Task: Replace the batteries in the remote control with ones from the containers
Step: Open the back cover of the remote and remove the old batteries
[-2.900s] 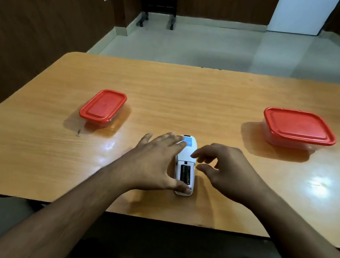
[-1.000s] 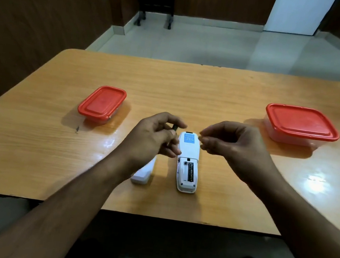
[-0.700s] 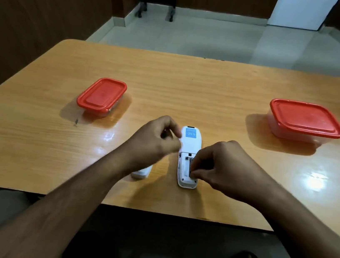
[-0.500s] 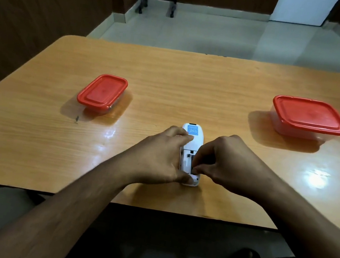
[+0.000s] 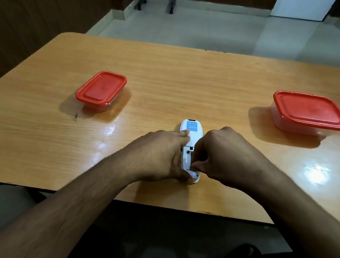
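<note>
Seen from above, a person works at a glossy, light-brown wooden table (image 5: 172, 74). At far left sits a small clear plastic container with a red snap-on lid (image 5: 101, 87), closed, well apart from the hands. Nearer the centre, the left hand (image 5: 156, 155) lies flat along the left side of a white plastic remote control (image 5: 192, 136), its index finger stretched across the upper back and its thumb pressed at the bottom end, pinning the device to the table. The remote lies face down near the table's front edge, a blue label (image 5: 191, 125) at its far end and its battery compartment (image 5: 187, 156) uncovered. Just to the right, the right hand (image 5: 224, 156) curls over that compartment, thumb and fingertips pinched together inside it; whether they grip a battery cannot be told, since the fingers hide it. At far right stands a larger clear plastic container with a red lid (image 5: 310, 112), also closed.
</note>
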